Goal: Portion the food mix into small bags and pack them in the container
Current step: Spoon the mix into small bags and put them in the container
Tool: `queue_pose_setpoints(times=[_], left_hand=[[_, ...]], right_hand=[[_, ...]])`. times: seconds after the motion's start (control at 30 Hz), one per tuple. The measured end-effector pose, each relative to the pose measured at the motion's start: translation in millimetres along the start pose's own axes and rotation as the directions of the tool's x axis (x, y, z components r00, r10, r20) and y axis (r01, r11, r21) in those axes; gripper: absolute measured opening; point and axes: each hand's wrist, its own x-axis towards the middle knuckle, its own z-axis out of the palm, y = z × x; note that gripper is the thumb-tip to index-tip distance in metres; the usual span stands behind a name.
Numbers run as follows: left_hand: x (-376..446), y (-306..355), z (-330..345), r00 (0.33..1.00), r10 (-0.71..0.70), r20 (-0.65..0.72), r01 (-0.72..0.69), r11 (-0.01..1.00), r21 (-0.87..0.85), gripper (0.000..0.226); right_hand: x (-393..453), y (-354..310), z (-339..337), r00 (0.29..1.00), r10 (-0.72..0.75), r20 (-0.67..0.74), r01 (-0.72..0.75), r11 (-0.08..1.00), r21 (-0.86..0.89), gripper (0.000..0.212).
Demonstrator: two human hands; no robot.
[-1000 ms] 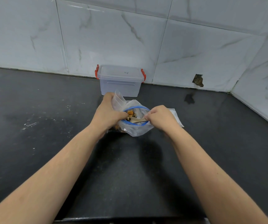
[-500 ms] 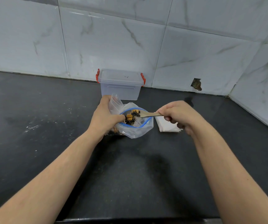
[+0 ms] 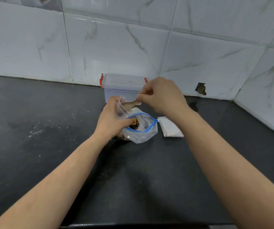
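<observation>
A large clear bag with a blue zip rim (image 3: pixel 142 129) stands open on the dark counter, holding orange and dark food mix (image 3: pixel 134 123). My left hand (image 3: pixel 110 120) grips a small clear bag (image 3: pixel 121 108) upright at the big bag's left rim. My right hand (image 3: pixel 162 95) pinches the handle of a wooden spoon (image 3: pixel 130 104), whose bowl is tipped into the small bag's mouth. A clear plastic container with red latches (image 3: pixel 122 87) sits lidded against the wall behind.
A stack of flat small bags (image 3: pixel 171 127) lies right of the big bag. Marble-tiled walls meet in a corner at the right, with a broken hole (image 3: pixel 201 88) in the back wall. The dark counter (image 3: pixel 34 123) has white smudges on the left.
My right hand lifted the spoon out of the big bag, swung it up and to the left, and tipped its bowl into the small bag in my left hand.
</observation>
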Motion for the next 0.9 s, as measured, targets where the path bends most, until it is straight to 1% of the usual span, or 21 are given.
queue_pose_setpoints(times=[0.07,0.1,0.13,0.2,0.27,0.3,0.37,0.43,0.5,0.57,0.63,0.73,0.83,0.9], left_hand=[[0.6,-0.2,0.1,1.000,0.002,0.005,-0.002,1.000,-0.009,0.060],[1.2,-0.8,-0.1,1.000,0.002,0.003,-0.002,1.000,-0.017,0.061],[1.7,-1.5,-0.4,1.000,-0.003,-0.003,0.003,1.000,-0.024,0.062],[2.5,-3.3,-1.4,1.000,-0.019,-0.014,0.018,1.000,-0.022,0.062],[2.9,-6.0,-3.0,0.999,-0.045,-0.015,0.045,0.999,0.001,0.063],[3.2,-7.5,-3.9,0.998,-0.065,-0.019,0.065,0.998,0.004,0.063],[3.7,-9.9,-6.0,0.994,-0.105,-0.024,0.105,0.994,-0.006,0.062],[3.8,-10.9,-7.4,0.989,-0.150,-0.014,0.150,0.989,-0.011,0.060],[4.5,-12.4,-7.5,0.978,-0.210,-0.002,0.210,0.978,0.003,0.062],[5.6,-13.7,-6.5,0.963,-0.270,0.025,0.270,0.963,0.013,0.067],[5.7,-13.6,-5.0,0.948,-0.312,0.069,0.311,0.950,0.023,0.069],[5.5,-14.2,-3.5,0.935,-0.334,0.117,0.335,0.942,0.009,0.071],[6.3,-13.6,-2.7,0.931,-0.339,0.139,0.354,0.930,-0.103,0.078],[7.1,-10.0,-1.7,0.938,-0.321,0.134,0.341,0.924,-0.173,0.076]], right_hand=[[-5.1,-11.5,2.0,0.987,-0.137,-0.080,0.119,0.973,-0.196,0.016],[-6.8,-13.8,1.0,0.978,-0.177,-0.112,0.146,0.960,-0.237,0.018],[-7.6,-13.9,-1.5,0.974,-0.179,-0.141,0.144,0.963,-0.230,0.018],[-7.6,-8.0,-8.6,0.979,-0.088,-0.183,0.069,0.992,-0.107,0.016],[-5.5,5.4,-16.8,0.981,0.057,-0.185,-0.052,0.998,0.032,0.013],[-4.4,13.9,-20.3,0.978,0.125,-0.164,-0.115,0.991,0.073,0.015],[-5.1,28.5,-24.0,0.970,0.236,-0.066,-0.228,0.968,0.101,0.016],[-8.7,36.9,-17.2,0.959,0.281,0.042,-0.284,0.956,0.077,0.014],[-13.1,39.5,1.0,0.964,0.259,0.064,-0.262,0.964,0.040,0.013],[-17.4,38.3,24.6,0.977,0.211,0.015,-0.211,0.977,-0.010,0.014],[-21.3,34.7,44.9,0.989,0.143,-0.031,-0.146,0.982,-0.117,0.019],[-23.1,31.9,64.1,0.997,0.072,-0.006,-0.071,0.969,-0.236,0.023],[-22.4,31.8,71.4,0.996,0.081,0.031,-0.069,0.955,-0.289,0.020],[-22.9,31.8,72.0,0.989,0.134,0.059,-0.114,0.959,-0.258,0.017]])
